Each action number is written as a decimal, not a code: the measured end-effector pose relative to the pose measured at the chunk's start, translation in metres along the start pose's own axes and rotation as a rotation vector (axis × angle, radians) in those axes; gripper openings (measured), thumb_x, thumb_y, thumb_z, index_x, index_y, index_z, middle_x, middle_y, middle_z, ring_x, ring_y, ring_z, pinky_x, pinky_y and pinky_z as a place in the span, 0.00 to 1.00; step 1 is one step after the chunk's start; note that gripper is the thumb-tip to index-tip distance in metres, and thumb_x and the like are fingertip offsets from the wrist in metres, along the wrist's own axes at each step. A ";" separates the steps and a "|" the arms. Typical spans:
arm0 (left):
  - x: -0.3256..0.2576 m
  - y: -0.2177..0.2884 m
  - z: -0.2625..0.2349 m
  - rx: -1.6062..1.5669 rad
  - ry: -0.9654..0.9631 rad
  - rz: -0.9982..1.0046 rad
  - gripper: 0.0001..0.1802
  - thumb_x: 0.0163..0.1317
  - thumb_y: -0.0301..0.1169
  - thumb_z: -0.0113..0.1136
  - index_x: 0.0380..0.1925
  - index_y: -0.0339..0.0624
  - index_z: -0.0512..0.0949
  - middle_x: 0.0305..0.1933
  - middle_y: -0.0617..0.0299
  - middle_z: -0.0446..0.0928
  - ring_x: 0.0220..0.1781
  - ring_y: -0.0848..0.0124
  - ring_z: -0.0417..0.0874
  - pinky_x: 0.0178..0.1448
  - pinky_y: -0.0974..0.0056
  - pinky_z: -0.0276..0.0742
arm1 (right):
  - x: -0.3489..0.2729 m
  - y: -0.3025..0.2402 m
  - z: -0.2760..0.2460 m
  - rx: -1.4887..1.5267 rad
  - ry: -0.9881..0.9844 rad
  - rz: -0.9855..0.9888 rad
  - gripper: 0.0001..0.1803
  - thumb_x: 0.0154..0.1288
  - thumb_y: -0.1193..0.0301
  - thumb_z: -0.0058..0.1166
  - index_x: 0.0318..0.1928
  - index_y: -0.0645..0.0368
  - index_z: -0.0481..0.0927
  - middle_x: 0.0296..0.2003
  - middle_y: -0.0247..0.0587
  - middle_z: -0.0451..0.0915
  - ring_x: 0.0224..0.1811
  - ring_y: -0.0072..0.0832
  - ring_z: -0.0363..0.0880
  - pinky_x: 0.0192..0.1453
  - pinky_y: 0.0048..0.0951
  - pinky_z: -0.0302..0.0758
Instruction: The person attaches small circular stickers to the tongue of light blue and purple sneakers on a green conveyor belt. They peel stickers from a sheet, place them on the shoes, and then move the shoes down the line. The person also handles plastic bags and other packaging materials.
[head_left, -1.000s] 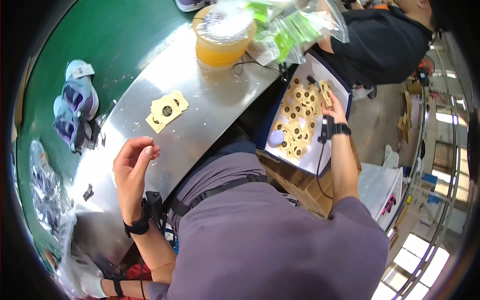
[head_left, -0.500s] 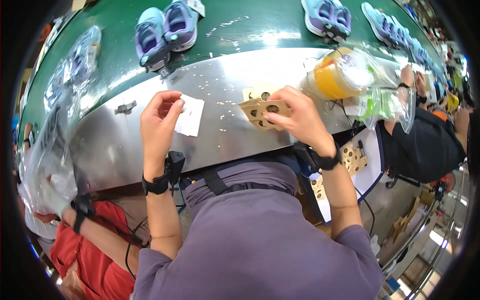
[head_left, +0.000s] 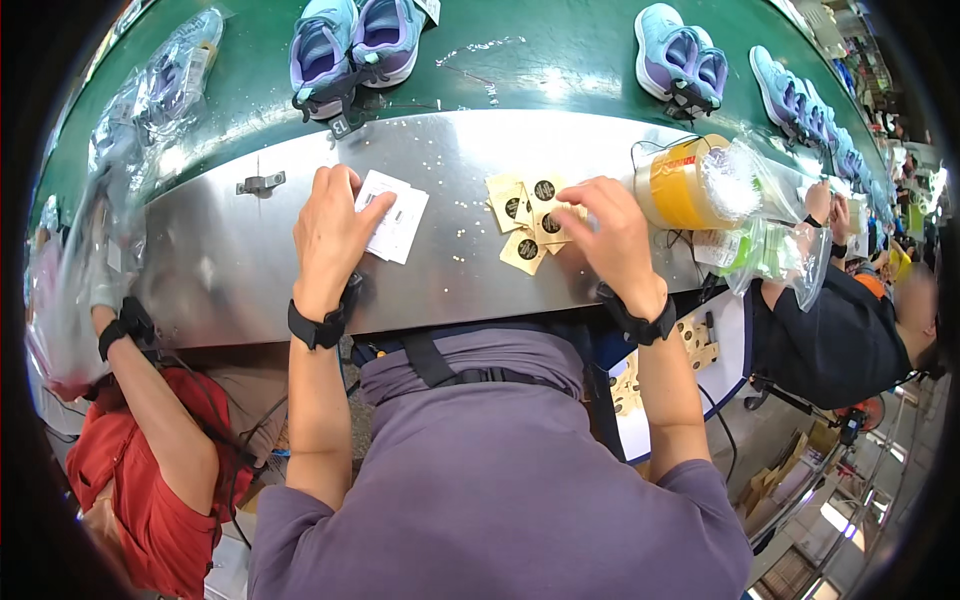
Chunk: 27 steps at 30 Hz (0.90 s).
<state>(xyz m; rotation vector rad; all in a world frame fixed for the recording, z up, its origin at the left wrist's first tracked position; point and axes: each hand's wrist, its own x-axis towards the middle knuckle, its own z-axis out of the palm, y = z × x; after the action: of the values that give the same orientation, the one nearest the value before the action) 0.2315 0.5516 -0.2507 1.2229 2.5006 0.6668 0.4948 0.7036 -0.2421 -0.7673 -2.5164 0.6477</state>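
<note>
On the metal work surface lies a small stack of white cards (head_left: 403,226). My left hand (head_left: 328,235) is at its left edge, fingers bent, with the thumb spread out over the cards. I cannot see anything held in it. To the right, several small tan packets with round black labels (head_left: 524,251) lie fanned and overlapping. My right hand (head_left: 615,225) hovers at their right edge, thumb and fingers apart; its fingertips may touch the nearest packet.
Blue-purple shoes (head_left: 385,40) stand on the green table (head_left: 540,60) beyond, with more shoes (head_left: 680,62) at right. A yellow tape roll (head_left: 680,185) and plastic bags (head_left: 775,250) stand right. A tray (head_left: 632,430) holds more packets below. Co-workers flank me.
The tan packets that my right hand held up now lie spread on the metal surface, its fingers parted. My left hand's thumb has moved out over the white cards.
</note>
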 end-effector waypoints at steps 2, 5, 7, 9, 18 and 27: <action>0.005 -0.002 0.002 -0.003 -0.045 -0.043 0.18 0.52 0.40 0.66 0.29 0.38 0.72 0.33 0.56 0.75 0.32 0.59 0.77 0.36 0.59 0.72 | 0.000 -0.011 -0.002 -0.056 -0.030 -0.014 0.10 0.47 0.73 0.64 0.32 0.58 0.79 0.32 0.37 0.76 0.37 0.35 0.74 0.38 0.34 0.72; 0.013 -0.008 0.002 -0.152 -0.155 -0.147 0.15 0.54 0.37 0.64 0.28 0.38 0.72 0.29 0.58 0.75 0.29 0.66 0.76 0.35 0.62 0.71 | 0.001 -0.006 0.000 -0.039 -0.012 -0.005 0.09 0.47 0.73 0.64 0.30 0.59 0.78 0.27 0.36 0.76 0.31 0.33 0.74 0.35 0.32 0.72; 0.017 -0.029 0.003 -0.411 -0.225 -0.142 0.13 0.57 0.35 0.60 0.28 0.36 0.71 0.26 0.61 0.74 0.29 0.72 0.73 0.35 0.65 0.70 | 0.000 -0.003 -0.001 0.065 -0.093 0.147 0.09 0.48 0.74 0.63 0.30 0.60 0.77 0.26 0.35 0.76 0.27 0.29 0.73 0.32 0.29 0.71; 0.012 -0.042 0.002 -0.605 -0.232 -0.148 0.11 0.61 0.33 0.56 0.28 0.35 0.71 0.25 0.63 0.73 0.29 0.77 0.71 0.35 0.67 0.69 | 0.001 -0.007 -0.012 0.216 -0.295 0.433 0.09 0.51 0.75 0.62 0.32 0.61 0.76 0.25 0.34 0.76 0.24 0.23 0.71 0.30 0.24 0.69; -0.013 0.001 -0.022 -1.015 -0.088 -0.129 0.06 0.64 0.27 0.53 0.34 0.34 0.75 0.32 0.67 0.76 0.33 0.81 0.74 0.38 0.74 0.71 | -0.013 -0.004 -0.025 0.724 -0.059 0.529 0.11 0.63 0.79 0.53 0.46 0.66 0.75 0.32 0.32 0.78 0.35 0.14 0.75 0.40 0.16 0.72; -0.022 0.113 0.020 -1.486 -0.476 -0.068 0.05 0.57 0.23 0.63 0.32 0.40 0.77 0.38 0.65 0.78 0.37 0.81 0.77 0.42 0.75 0.72 | -0.011 -0.050 -0.008 1.115 0.325 0.406 0.07 0.68 0.75 0.49 0.44 0.64 0.75 0.41 0.35 0.78 0.43 0.18 0.76 0.49 0.21 0.72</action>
<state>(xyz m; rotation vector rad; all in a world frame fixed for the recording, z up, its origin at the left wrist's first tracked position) 0.3294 0.6002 -0.2087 0.5392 1.0382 1.5178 0.4867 0.6626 -0.2115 -0.8103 -1.3408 1.6689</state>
